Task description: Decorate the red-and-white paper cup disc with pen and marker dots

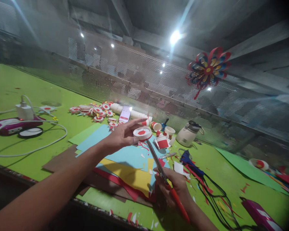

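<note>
My left hand (121, 136) pinches a round white paper disc (142, 133) with a red centre and a red rim, held above the papers. In my right hand (175, 184) is a pair of scissors (160, 168) with red handles, its blades pointing up towards the disc's underside. The blade tips come close to the rim; whether they touch it I cannot tell. Below lie light blue sheets (125, 157), a yellow sheet (127, 173) and brown cardboard (60, 158). Just behind the disc stands a cut white and red paper cup (162, 141).
Finished-looking red and white discs (98, 110) are piled at the back, near a phone (125, 114). A flask (189, 133) stands right of more cups. A blue glue gun (191, 163) with black cord lies right. Power strips (11, 125) sit at both sides. A mesh screen (135, 86) borders the table.
</note>
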`<state>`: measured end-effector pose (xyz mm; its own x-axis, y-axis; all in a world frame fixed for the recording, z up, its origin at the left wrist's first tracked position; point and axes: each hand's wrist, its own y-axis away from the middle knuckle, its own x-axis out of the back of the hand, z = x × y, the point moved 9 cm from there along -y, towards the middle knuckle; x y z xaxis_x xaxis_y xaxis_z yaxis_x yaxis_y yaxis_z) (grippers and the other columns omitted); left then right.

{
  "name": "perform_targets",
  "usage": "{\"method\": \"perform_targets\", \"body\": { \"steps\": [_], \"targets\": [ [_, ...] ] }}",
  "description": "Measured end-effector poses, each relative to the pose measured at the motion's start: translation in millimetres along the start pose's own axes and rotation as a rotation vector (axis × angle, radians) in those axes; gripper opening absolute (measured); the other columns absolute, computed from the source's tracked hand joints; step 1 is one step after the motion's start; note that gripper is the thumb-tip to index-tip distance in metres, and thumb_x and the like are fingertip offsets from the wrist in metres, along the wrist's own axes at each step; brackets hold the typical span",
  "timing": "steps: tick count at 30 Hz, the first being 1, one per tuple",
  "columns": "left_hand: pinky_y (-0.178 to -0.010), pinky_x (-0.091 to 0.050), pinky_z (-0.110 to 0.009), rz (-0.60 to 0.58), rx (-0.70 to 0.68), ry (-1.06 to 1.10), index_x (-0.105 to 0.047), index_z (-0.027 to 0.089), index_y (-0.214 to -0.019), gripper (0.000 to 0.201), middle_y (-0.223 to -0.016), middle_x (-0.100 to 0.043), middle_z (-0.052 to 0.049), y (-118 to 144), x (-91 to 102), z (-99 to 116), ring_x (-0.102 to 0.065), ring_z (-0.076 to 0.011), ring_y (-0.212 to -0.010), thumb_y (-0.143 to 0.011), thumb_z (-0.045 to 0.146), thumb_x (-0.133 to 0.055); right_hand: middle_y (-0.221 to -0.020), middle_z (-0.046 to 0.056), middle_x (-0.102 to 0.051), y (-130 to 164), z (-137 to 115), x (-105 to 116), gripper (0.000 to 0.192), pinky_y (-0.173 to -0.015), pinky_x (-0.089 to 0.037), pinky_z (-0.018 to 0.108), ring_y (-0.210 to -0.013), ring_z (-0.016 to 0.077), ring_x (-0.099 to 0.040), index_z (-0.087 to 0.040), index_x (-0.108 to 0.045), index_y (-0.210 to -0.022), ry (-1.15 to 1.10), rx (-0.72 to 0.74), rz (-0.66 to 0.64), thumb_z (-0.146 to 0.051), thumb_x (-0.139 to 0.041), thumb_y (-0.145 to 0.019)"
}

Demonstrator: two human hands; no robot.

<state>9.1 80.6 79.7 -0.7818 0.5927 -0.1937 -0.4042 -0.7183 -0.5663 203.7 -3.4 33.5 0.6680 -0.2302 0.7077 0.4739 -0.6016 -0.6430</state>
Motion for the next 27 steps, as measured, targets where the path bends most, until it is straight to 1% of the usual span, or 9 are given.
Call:
{"method": "perform_targets", "body": {
  "steps": [6,9,13,16,20,23,27],
  "targets": [
    [-0.091,-0.060,-0.036,-0.010,-0.003,-0.005,-0.057,0.024,-0.145,0.072,-0.137,-0.066,-0.015,0.3,-0.6,0.9,-0.071,-0.0272,-0.112,-0.078,0.024,-0.085,-0.076,0.003,-0.076,-0.2,1.1,-0.1,0.018,-0.058,-0.054,0.024,-0.062,0.0170,-0.069,-0.020,-0.074,-0.093,-0.010,0.004,0.023,-0.024,-0.057,-0.098],
    [-0.090,-0.060,-0.035,-0.006,0.004,-0.001,-0.056,0.023,-0.145,0.073,-0.136,-0.067,-0.016,0.2,-1.1,1.2,-0.072,-0.0267,-0.109,-0.078,0.024,-0.084,-0.073,0.003,-0.075,-1.5,0.1,0.6,0.021,-0.056,-0.053,0.024,-0.060,0.0163,-0.068,-0.020,-0.073,-0.088,0.009,0.002,0.028,-0.025,-0.056,-0.099],
    [-0.094,-0.059,-0.036,0.000,0.003,0.004,-0.059,0.024,-0.143,0.071,-0.131,-0.070,-0.014,-0.2,-1.6,2.1,-0.072,-0.0250,-0.107,-0.077,0.024,-0.085,-0.069,0.002,-0.073,-3.2,-1.9,2.8,0.023,-0.054,-0.051,0.024,-0.057,0.0163,-0.066,-0.020,-0.073,-0.081,0.010,-0.009,0.050,-0.022,-0.056,-0.097],
    [-0.097,-0.058,-0.038,0.006,0.005,0.010,-0.059,0.024,-0.143,0.072,-0.127,-0.072,-0.013,-0.2,-0.6,1.5,-0.072,-0.0257,-0.109,-0.076,0.024,-0.086,-0.063,0.001,-0.068,-5.1,-6.1,4.9,0.024,-0.052,-0.049,0.023,-0.053,0.0154,-0.062,-0.020,-0.073,-0.078,0.005,-0.001,0.077,-0.020,-0.056,-0.096],
    [-0.095,-0.059,-0.039,0.012,0.032,-0.002,-0.057,0.024,-0.145,0.073,-0.127,-0.072,-0.014,0.3,1.1,-1.4,-0.073,-0.0272,-0.110,-0.078,0.023,-0.085,-0.057,-0.001,-0.063,-8.2,-9.7,7.0,0.029,-0.048,-0.045,0.022,-0.048,0.0139,-0.057,-0.019,-0.074,-0.078,0.035,-0.023,0.095,-0.027,-0.055,-0.098],
    [-0.093,-0.060,-0.038,0.014,0.043,-0.019,-0.056,0.024,-0.146,0.073,-0.131,-0.070,-0.015,0.7,1.3,-1.9,-0.072,-0.0283,-0.112,-0.079,0.023,-0.084,-0.057,0.000,-0.064,-9.9,-10.3,9.2,0.031,-0.049,-0.046,0.023,-0.048,0.0143,-0.057,-0.019,-0.074,-0.078,0.036,-0.040,0.098,-0.031,-0.055,-0.099],
    [-0.090,-0.061,-0.038,0.034,0.084,-0.028,-0.054,0.024,-0.148,0.078,-0.131,-0.070,-0.017,1.9,4.2,-2.8,-0.072,-0.0301,-0.112,-0.077,0.027,-0.086,-0.060,0.000,-0.066,-10.0,-12.2,9.8,0.028,-0.049,-0.045,0.022,-0.049,0.0136,-0.059,-0.019,-0.070,-0.076,0.025,0.001,0.073,-0.026,-0.056,-0.098]
  ]
}}
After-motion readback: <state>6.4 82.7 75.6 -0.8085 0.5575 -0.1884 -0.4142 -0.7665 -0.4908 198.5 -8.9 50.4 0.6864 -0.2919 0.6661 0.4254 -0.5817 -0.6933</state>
